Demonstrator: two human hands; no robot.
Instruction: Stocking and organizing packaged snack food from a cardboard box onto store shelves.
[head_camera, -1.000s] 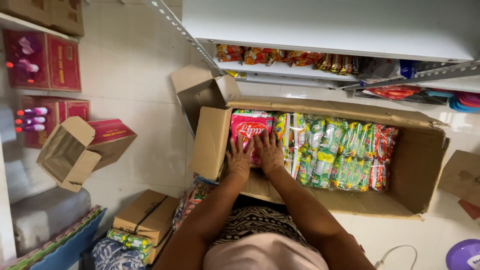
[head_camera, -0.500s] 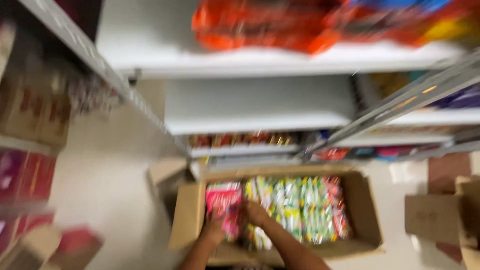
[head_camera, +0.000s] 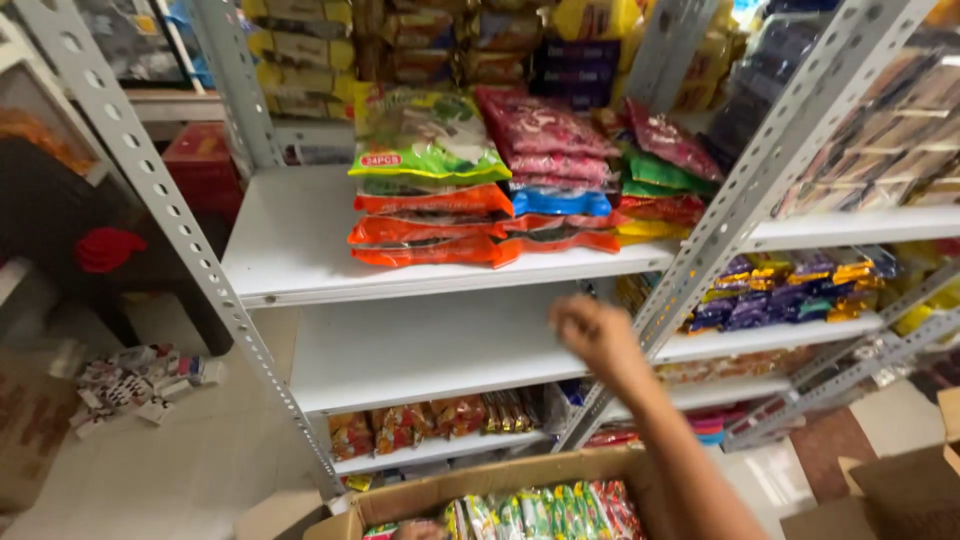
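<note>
My right hand (head_camera: 592, 335) is raised in front of the bare white middle shelf (head_camera: 420, 350), close to a grey metal upright (head_camera: 700, 250). Its fingers are curled and blurred, and nothing shows in it. Below, an open cardboard box (head_camera: 500, 478) holds upright green, yellow and red snack packets (head_camera: 545, 510). A brownish sliver at the box's left end may be my left hand (head_camera: 418, 530), mostly cut off by the frame edge. On the shelf above lies a stack of large green, orange, red and blue snack bags (head_camera: 450, 200).
A lower shelf carries small orange packets (head_camera: 430, 420). The rack to the right holds purple and yellow packets (head_camera: 790, 290). Small cartons lie scattered on the floor at left (head_camera: 140, 380). Another cardboard box (head_camera: 910, 490) stands at the bottom right.
My view has swung up from the box to the shelves. My right hand has left the red packet in the box and risen to middle-shelf height.
</note>
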